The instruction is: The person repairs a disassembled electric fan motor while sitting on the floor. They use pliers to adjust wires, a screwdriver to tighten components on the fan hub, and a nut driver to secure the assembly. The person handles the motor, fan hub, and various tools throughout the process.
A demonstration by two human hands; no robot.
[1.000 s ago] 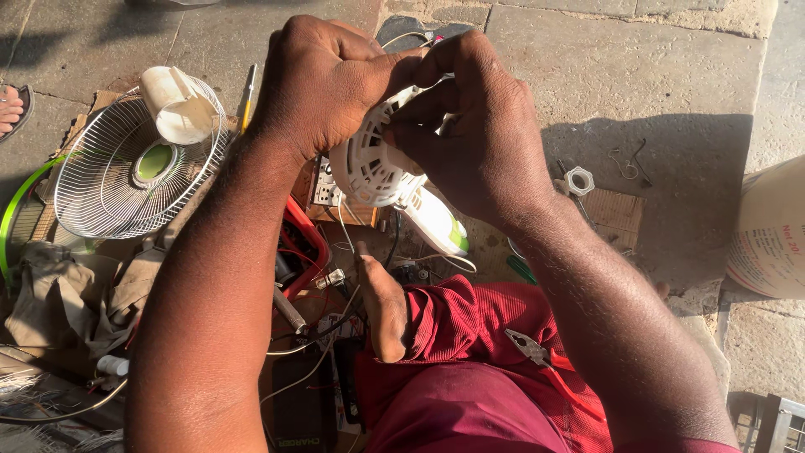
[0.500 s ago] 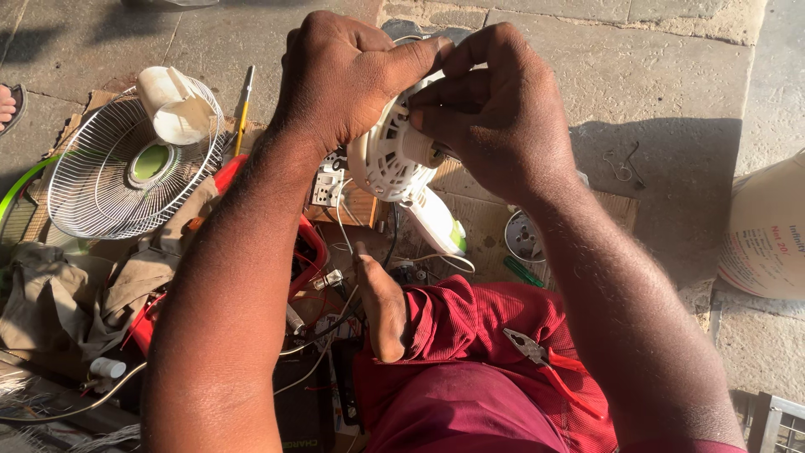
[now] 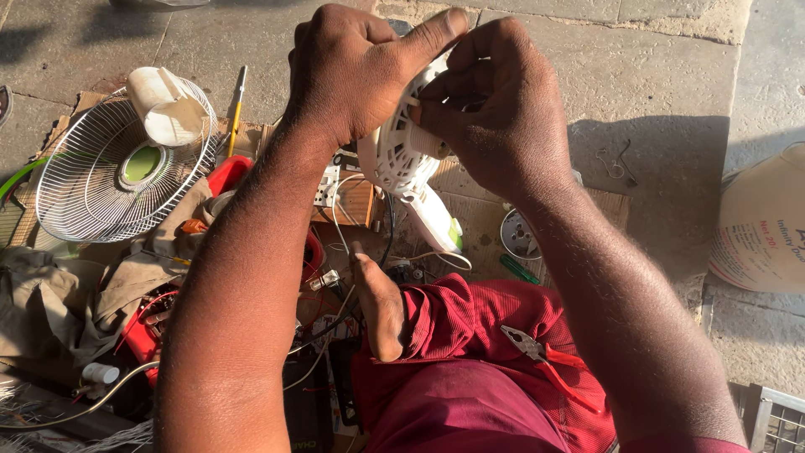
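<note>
My left hand (image 3: 356, 71) and my right hand (image 3: 495, 105) both grip a white plastic fan motor housing (image 3: 401, 159), held up over my lap. The left thumb stretches across its top; the right fingers pinch its short shaft. A white stem with a green tip (image 3: 440, 222) hangs from the housing. Thin white wires (image 3: 340, 218) trail down from it. My bare foot (image 3: 379, 306) rests below, against my red trousers (image 3: 470, 369). Much of the housing is hidden by my hands.
A round wire fan guard (image 3: 101, 180) with a white plastic cone (image 3: 168, 105) lies at the left. Red-handled pliers (image 3: 545, 356) lie on my thigh. A screwdriver (image 3: 236, 105), a small metal dish (image 3: 518, 235), a white sack (image 3: 759, 222) and tangled wires and cloth surround me.
Both hands have lifted and turned the housing slightly; my right fingers shifted onto its shaft. The view has drifted a little.
</note>
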